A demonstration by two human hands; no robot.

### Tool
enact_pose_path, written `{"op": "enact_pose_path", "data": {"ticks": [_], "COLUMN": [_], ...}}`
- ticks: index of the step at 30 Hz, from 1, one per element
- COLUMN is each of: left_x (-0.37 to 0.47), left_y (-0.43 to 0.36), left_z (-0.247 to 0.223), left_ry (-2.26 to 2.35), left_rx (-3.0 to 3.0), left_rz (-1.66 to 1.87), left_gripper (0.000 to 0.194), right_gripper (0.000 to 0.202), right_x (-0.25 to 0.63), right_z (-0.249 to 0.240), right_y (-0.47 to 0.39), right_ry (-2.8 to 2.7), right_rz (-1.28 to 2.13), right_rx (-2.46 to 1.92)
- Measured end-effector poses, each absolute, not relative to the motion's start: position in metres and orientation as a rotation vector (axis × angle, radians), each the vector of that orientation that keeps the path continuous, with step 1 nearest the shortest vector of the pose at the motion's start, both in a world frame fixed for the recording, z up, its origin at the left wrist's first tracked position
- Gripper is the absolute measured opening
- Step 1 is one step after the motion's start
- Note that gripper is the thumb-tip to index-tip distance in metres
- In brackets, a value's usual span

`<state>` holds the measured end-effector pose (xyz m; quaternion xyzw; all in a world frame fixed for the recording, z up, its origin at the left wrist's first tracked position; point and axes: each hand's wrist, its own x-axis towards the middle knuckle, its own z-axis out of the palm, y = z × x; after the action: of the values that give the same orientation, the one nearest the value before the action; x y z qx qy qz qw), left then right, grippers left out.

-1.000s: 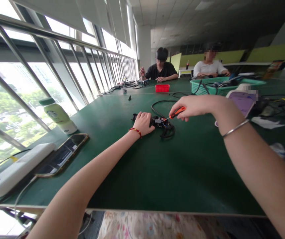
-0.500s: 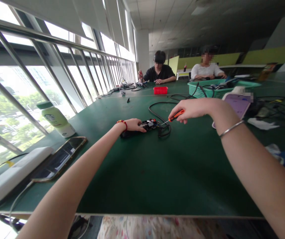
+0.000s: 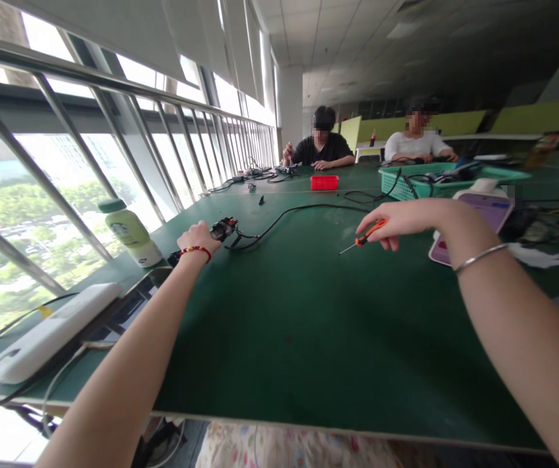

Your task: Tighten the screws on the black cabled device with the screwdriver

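Note:
My left hand is wrapped round a black corded device at the left of the table. Its exposed end shows dark and orange-red inner parts, while the rest lies hidden under my fingers and wrist. A black cable runs from that end across the table toward the right. In my right hand is a screwdriver with an orange and black handle. Its thin metal tip points down and left over the green tabletop, apart from the device.
A green-capped bottle, a white power strip and a dark phone stand along the left. Behind are a red tray and a green basket with cables. A purple-screened phone is beside my right wrist. Two people sit opposite.
My left hand has carried the device leftward, away from the screwdriver, and the cable has straightened out. My right hand with the screwdriver stays at the right, its tip now clear of the device.

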<state>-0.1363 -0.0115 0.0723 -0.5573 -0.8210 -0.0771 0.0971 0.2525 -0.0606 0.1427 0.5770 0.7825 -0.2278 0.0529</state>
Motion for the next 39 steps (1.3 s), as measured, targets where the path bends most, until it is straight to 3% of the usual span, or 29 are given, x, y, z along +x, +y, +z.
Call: {"op": "enact_pose_path", "data": {"ticks": [4,10,25,27,30,33,39], "left_x": [-0.14,-0.137,-0.145,-0.146,-0.148,-0.151,-0.15], "left_y": [-0.013,-0.011,-0.008,-0.008,-0.008,-0.006,-0.007], "left_z": [0.066,0.047,0.03,0.031,0.031,0.031,0.033], "left_ry": [-2.346,-2.173,-2.026,-2.026,-2.02,-1.988,-1.967], "left_rx": [-1.488,-1.565,-1.614,-1.629,-1.629,-1.625,-1.634], "left_rz": [-0.278,-0.246,-0.245,-0.268,-0.301,-0.335,-0.398], "left_gripper": [0.047,0.043,0.037,0.037,0.037,0.036,0.035], "right_gripper": [0.034,0.026,0.035,0.038,0.04,0.032,0.021], "right_x": [0.26,0.258,0.235,0.226,0.212,0.204,0.204], "right_z": [0.148,0.155,0.135,0.125,0.103,0.077,0.032], "right_y": [-0.068,-0.078,-0.052,-0.046,-0.035,-0.025,-0.019], "right_ry": [2.33,2.304,2.547,2.713,2.859,2.933,2.958], "right_rz": [-0.784,-0.773,-0.603,-0.49,-0.027,0.195,0.221], "right_rx": [1.844,1.906,1.885,1.87,1.913,1.859,1.742]}}
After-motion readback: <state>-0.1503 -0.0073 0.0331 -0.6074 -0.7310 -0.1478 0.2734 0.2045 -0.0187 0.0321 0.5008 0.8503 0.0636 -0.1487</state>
